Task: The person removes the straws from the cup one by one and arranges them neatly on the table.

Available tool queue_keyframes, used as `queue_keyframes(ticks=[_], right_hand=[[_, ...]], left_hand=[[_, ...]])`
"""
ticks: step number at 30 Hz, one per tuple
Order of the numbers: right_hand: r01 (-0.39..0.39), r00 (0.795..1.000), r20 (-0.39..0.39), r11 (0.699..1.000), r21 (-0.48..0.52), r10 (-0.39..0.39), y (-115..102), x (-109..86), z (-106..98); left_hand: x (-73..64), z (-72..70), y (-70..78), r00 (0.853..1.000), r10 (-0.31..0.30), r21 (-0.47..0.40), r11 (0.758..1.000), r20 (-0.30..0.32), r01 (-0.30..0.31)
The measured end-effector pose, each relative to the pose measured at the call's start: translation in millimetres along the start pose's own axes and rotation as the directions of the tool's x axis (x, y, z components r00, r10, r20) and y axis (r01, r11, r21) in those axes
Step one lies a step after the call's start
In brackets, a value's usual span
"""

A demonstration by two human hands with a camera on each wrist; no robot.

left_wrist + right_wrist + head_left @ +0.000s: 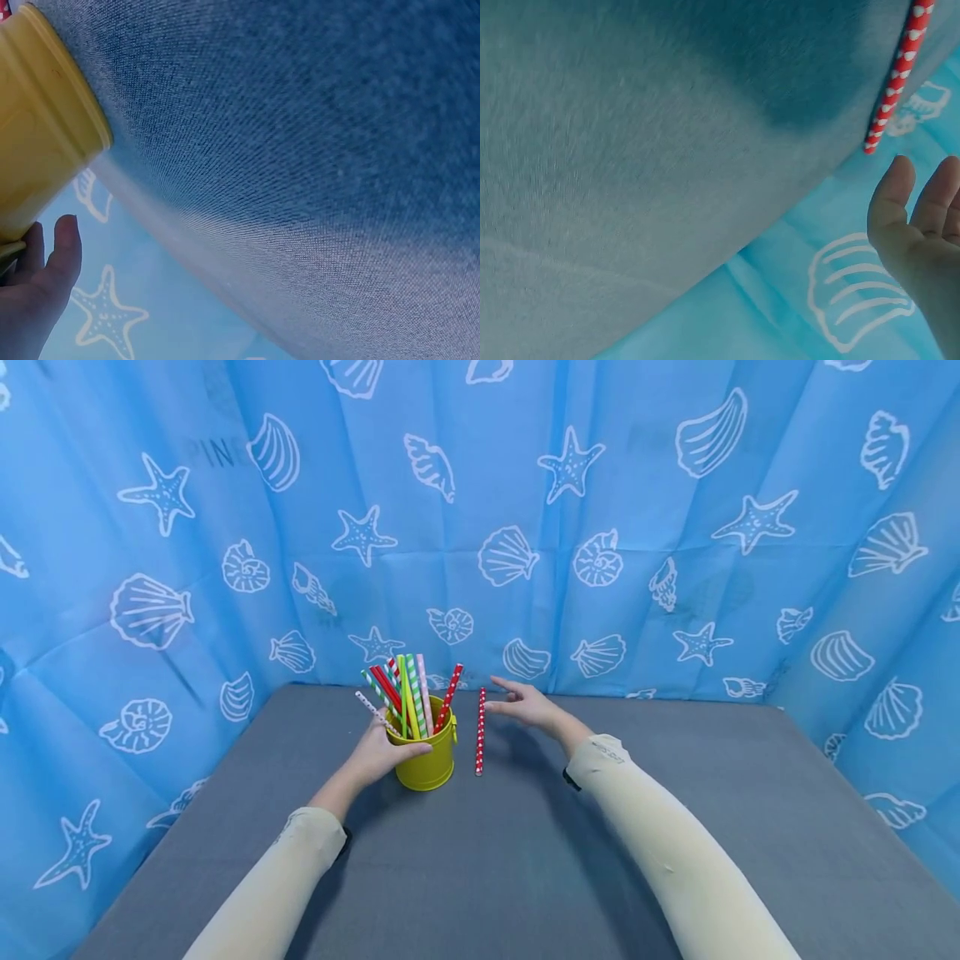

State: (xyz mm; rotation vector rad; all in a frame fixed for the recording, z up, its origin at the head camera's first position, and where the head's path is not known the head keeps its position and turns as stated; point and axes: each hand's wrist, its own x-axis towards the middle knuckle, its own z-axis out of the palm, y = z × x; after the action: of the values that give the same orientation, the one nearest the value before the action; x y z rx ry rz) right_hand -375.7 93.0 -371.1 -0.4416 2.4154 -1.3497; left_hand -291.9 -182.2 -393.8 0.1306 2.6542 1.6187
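Grey table (525,860) carries yellow bucket (427,760) of paper straws (408,693), steadied by left hand (382,752) gripping its rim; right hand (525,703) hovers with fingers spread, holding nothing, just beside the red dotted straw (480,731) lying flat nearby.

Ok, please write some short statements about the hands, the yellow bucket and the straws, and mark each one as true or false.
1. The left hand holds the yellow bucket. True.
2. The right hand grips the red dotted straw on the table. False: its fingers are spread open beside that straw and hold nothing.
3. The bucket is empty. False: several coloured straws stand in it.
4. One red straw with white dots lies on the grey table, outside the bucket. True.
5. The bucket lies on its side. False: it stands upright.
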Motion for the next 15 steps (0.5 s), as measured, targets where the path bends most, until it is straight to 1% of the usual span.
queue_keyframes(ticks=[3, 6, 10, 15], right_hand=[[0.011, 1.0, -0.015, 0.999, 0.05, -0.01, -5.0, -4.3, 2.9], [0.033, 0.999, -0.033, 0.99, 0.135, -0.029, -12.1, -8.2, 7.2], [0.047, 0.998, -0.049, 0.963, 0.264, -0.035, -23.3, -11.9, 16.0], [0.037, 0.999, -0.05, 0.925, 0.378, -0.02, -32.6, -11.2, 29.4]], left_hand=[[0.4, 0.0, -0.6, 1.0, 0.005, -0.003, 1.0, 0.003, -0.005], [1.1, -0.1, -1.1, 1.0, 0.012, 0.0, 1.0, -0.004, -0.012], [1.4, -0.2, -1.4, 1.0, 0.012, 0.012, 1.0, -0.015, -0.012], [0.2, 1.4, -1.3, 1.0, 0.003, 0.011, 1.0, -0.008, -0.003]])
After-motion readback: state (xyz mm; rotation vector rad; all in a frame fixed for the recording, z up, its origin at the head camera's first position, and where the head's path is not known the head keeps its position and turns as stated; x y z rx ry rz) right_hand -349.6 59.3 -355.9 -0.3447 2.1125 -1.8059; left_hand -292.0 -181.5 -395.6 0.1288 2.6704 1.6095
